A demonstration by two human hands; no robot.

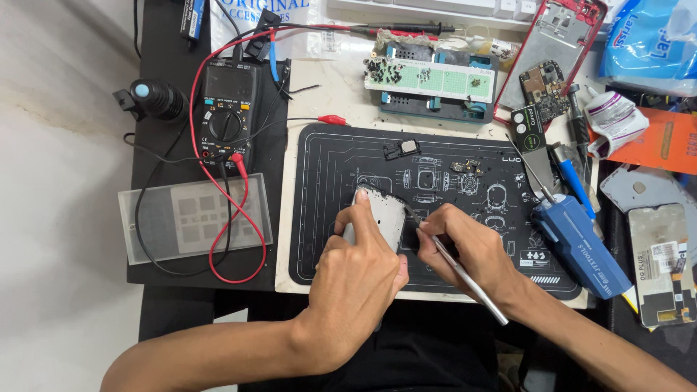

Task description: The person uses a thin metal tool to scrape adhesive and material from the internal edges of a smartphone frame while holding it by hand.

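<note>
My left hand (359, 265) grips a silver-grey phone body (382, 215) that lies on the black repair mat (327, 167), fingers wrapped over its left edge. My right hand (468, 247) holds a thin metal tool (468, 279) like a pen, its tip at the phone's right edge. The lower part of the phone is hidden under both hands.
A black multimeter (229, 109) with red and black leads sits at the left, over a clear plastic tray (192, 225). A screw organiser (430, 80), a red phone frame (555, 43), a blue electric screwdriver (581, 243) and a phone screen (661, 261) lie at the back and right.
</note>
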